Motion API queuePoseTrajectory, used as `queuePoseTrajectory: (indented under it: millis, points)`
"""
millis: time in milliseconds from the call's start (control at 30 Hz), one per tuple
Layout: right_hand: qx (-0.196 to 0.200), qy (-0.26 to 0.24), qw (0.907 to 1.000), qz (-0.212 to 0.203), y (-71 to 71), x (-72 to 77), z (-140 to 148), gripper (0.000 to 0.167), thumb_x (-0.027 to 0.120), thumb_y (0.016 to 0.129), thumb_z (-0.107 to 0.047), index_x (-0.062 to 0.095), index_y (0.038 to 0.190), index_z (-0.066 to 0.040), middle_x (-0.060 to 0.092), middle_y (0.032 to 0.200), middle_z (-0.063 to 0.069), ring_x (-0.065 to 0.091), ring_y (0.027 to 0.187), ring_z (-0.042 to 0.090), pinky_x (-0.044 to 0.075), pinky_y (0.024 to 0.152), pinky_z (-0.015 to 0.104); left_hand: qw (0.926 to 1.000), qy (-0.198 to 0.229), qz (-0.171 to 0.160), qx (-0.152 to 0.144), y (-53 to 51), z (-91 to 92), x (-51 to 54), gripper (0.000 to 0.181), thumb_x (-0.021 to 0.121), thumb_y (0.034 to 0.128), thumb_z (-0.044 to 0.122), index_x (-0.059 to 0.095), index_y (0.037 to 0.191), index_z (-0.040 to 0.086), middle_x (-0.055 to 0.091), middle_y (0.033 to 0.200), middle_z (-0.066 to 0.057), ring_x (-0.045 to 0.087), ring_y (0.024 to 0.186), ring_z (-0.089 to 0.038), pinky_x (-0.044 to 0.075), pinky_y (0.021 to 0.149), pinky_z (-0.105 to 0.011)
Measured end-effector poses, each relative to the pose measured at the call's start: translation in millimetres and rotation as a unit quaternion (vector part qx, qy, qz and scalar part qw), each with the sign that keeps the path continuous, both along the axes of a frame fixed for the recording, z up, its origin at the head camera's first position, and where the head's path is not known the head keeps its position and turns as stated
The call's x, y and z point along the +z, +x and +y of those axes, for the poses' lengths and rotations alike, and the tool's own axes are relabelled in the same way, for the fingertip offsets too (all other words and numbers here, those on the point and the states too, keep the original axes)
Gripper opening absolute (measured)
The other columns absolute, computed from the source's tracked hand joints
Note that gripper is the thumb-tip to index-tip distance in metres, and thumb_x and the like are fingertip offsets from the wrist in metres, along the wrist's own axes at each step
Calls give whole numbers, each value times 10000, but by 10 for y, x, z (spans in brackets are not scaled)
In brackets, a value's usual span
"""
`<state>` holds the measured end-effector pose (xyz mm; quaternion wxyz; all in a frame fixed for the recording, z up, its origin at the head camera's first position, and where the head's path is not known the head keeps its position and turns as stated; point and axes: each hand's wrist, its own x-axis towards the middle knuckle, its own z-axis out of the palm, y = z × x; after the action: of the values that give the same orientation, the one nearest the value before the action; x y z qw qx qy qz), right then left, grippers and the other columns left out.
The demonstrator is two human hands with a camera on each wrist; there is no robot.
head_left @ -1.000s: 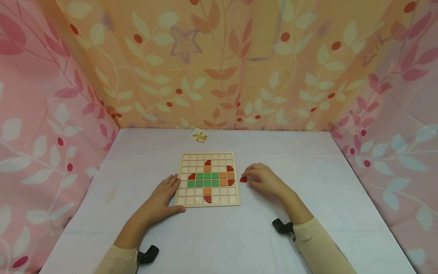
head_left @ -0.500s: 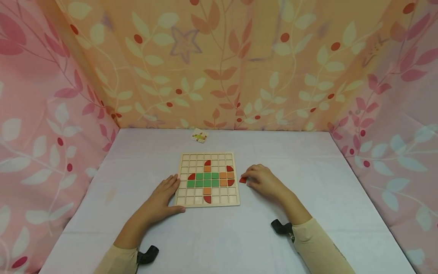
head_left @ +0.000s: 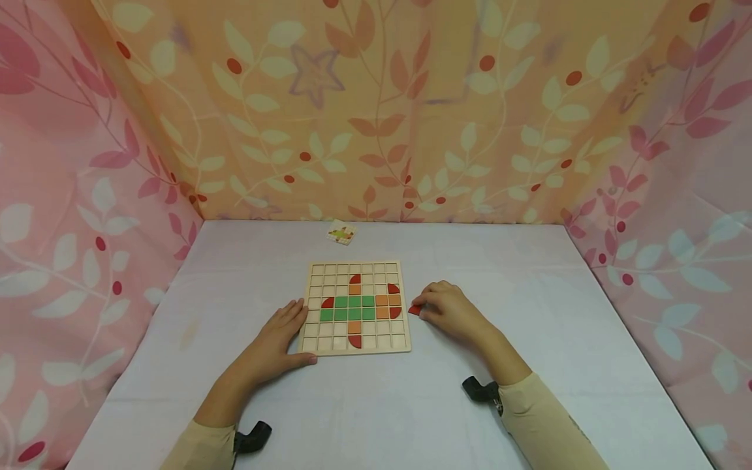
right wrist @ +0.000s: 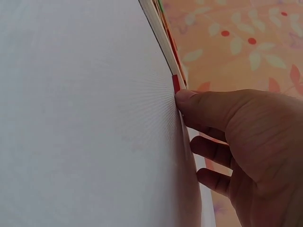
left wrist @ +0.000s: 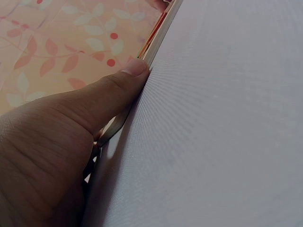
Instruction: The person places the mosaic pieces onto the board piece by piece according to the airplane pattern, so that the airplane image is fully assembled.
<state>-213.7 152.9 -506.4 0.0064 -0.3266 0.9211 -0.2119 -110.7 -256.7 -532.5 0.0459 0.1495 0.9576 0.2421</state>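
A square wooden grid board (head_left: 386,341) lies on the table. Green, orange and red pieces fill some of its cells, including a row of green square tiles (head_left: 354,314), an orange square tile (head_left: 354,328) and a red quarter-circle tile (head_left: 355,341). My left hand (head_left: 273,339) rests against the board's left edge, fingers extended, its thumb (left wrist: 135,68) at the front edge. Just off the right edge, my right hand (head_left: 449,305) pinches a loose red quarter-circle tile (head_left: 414,310) between thumb and fingertips. The right wrist view shows this red tile (right wrist: 176,82) low at the table surface, partly covered by the thumb.
A small pattern card (head_left: 341,232) lies behind the board, near the back of the white-covered table (head_left: 376,418). Floral cloth (head_left: 376,130) walls off the back and both sides. A black wrist device (head_left: 254,437) sits by each sleeve.
My right hand has slid slightly left with the red quarter-circle tile, which is now closer to the board and more covered by the fingers. My left hand stays against the board.
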Motion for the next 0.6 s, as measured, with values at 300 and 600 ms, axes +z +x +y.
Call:
queuePoseTrajectory:
  millis: [300,600]
  points:
    - [-76,19,10000,47,-1,-12,-5,218,788,901,-199,782,1119,-209,687,1058,-77,579,1090,172,439,998,444,10000,40,-10,24,1,0,-15,1126,802,787,626,283,1620,76,172,1721,-58,111,1592,-307,170,1262,-555]
    - [-88,120,9998,122,-9,-33,-24,207,799,891,-233,781,1097,-227,680,1032,-108,579,1072,152,453,974,435,10000,67,13,-15,9,-11,-14,1119,792,795,630,286,1616,62,175,1718,-71,111,1592,-310,158,1264,-553]
